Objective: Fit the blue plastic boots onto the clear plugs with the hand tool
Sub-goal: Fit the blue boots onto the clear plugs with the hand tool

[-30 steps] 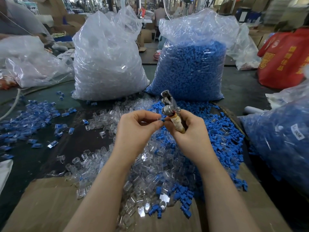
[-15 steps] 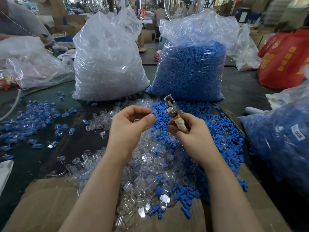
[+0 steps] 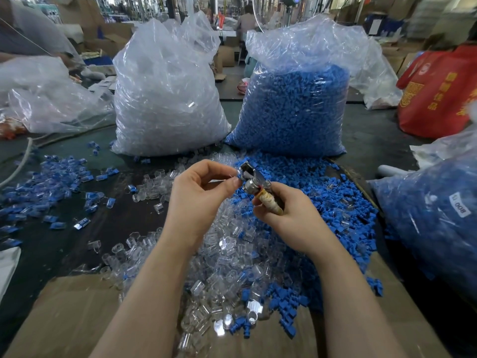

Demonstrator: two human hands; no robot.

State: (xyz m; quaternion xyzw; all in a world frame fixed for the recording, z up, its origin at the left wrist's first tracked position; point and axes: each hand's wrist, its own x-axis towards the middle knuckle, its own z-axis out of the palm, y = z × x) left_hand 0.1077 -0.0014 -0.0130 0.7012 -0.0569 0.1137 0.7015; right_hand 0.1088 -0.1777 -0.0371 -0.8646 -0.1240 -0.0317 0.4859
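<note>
My right hand [image 3: 289, 215] has its grip clamped round the hand tool [image 3: 260, 189], metal head tilted up toward my left. My left hand [image 3: 198, 195] pinches something small and clear at that head; I cannot tell what it is. Just beneath both hands lie the loose clear plugs [image 3: 219, 259], with the blue boots [image 3: 322, 192] heaped to my right on the desk [image 3: 77, 236]. Beyond my hands stand a bag of clear parts [image 3: 165, 99] and a bag of blue parts [image 3: 294, 107].

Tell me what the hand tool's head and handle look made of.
Hand tool, gripped by the right hand: the head looks like bright polished metal, mirror glints on it. The handle seems wrapped in tan tape or cord, matte and ridged; its core is hidden.
</note>
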